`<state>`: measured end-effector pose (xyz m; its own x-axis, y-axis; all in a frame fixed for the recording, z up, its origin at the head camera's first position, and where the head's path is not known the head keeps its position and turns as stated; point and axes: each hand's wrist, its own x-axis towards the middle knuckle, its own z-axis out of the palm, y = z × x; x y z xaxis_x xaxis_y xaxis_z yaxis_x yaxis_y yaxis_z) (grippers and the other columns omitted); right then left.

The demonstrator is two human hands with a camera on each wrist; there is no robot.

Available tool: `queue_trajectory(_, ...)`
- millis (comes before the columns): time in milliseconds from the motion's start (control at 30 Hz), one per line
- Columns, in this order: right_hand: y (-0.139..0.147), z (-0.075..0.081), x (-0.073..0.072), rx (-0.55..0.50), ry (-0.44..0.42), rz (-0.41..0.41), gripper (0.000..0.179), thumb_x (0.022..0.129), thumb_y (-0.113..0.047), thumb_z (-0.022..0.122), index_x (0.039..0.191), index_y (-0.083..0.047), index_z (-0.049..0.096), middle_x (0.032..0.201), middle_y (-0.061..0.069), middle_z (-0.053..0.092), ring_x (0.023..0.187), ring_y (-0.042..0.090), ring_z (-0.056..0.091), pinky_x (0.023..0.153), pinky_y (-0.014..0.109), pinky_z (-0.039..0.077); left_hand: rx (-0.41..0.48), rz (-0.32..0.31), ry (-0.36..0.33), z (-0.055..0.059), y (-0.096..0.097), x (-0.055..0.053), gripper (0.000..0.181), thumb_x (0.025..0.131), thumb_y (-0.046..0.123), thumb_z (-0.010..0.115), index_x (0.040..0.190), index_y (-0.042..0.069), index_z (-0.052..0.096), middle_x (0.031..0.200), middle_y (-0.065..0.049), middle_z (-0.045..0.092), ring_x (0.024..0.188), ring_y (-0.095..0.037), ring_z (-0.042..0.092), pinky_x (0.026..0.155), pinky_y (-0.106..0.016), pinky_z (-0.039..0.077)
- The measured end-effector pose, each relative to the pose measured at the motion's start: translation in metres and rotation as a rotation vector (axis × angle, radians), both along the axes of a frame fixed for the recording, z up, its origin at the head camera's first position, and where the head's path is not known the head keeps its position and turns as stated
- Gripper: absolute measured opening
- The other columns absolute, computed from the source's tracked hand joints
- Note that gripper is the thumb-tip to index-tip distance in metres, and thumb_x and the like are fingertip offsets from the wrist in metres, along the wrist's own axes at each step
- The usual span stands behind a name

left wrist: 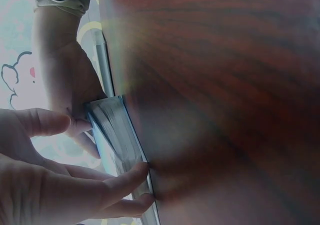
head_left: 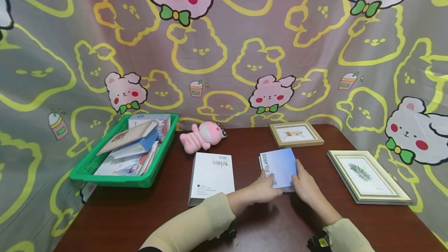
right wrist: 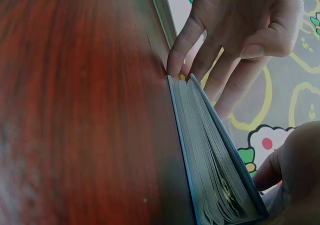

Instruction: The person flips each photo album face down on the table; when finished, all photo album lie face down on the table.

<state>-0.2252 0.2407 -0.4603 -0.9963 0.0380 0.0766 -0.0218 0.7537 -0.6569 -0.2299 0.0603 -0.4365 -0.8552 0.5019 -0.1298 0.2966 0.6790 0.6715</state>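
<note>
A blue photo album [head_left: 281,168] lettered POLAROID lies closed on the table, its white page edges [right wrist: 207,150] showing in the right wrist view. My left hand [head_left: 264,188] is at its left near corner. In the left wrist view the left fingertips [left wrist: 145,170] touch the album's edge, and the left thumb [left wrist: 50,122] stands apart from the cover. My right hand [head_left: 308,184] holds the album's right side, with part of its fingers hidden behind the album. A thick white book [head_left: 211,176] lies to the left of the album.
A green basket [head_left: 154,170] of books and papers stands at the left. A pink plush toy [head_left: 201,137] lies behind the white book. One framed picture [head_left: 297,133] is at the back, another frame [head_left: 367,178] at the right. A patterned curtain [head_left: 224,49] hangs behind.
</note>
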Motion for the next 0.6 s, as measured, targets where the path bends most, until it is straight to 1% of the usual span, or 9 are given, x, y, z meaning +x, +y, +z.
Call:
queue_trajectory(267, -0.001, -0.001, -0.005, 0.017, 0.016, 0.004, 0.063, 0.098, -0.004, 0.038, 0.151, 0.022, 0.017, 0.153, 0.043, 0.025, 0.143, 0.052, 0.028, 0.116, 0.060, 0.024, -0.009, 0.007, 0.004, -0.002, -0.001, -0.002, 0.075, 0.088, 0.028, 0.067, 0.149, -0.008, 0.045, 0.158, -0.035, 0.026, 0.143, -0.037, 0.038, 0.112, -0.034, 0.036)
queue_trajectory(467, -0.002, 0.000, -0.009, 0.049, 0.014, -0.009, 0.063, 0.096, -0.004, 0.043, 0.147, 0.024, 0.020, 0.146, 0.048, 0.030, 0.137, 0.056, 0.035, 0.111, 0.063, 0.030, -0.005, 0.008, -0.001, -0.004, -0.001, -0.004, 0.074, 0.088, 0.028, 0.067, 0.149, -0.008, 0.045, 0.158, -0.034, 0.028, 0.144, -0.036, 0.036, 0.113, -0.034, 0.035)
queue_trajectory(600, 0.001, 0.002, -0.013, 0.081, -0.003, 0.012, 0.066, 0.093, -0.005, 0.047, 0.144, 0.027, 0.019, 0.142, 0.051, 0.032, 0.133, 0.059, 0.039, 0.108, 0.065, 0.034, -0.008, 0.000, -0.002, -0.003, 0.000, -0.003, 0.074, 0.088, 0.029, 0.067, 0.149, -0.008, 0.045, 0.158, -0.033, 0.028, 0.145, -0.037, 0.035, 0.114, -0.036, 0.034)
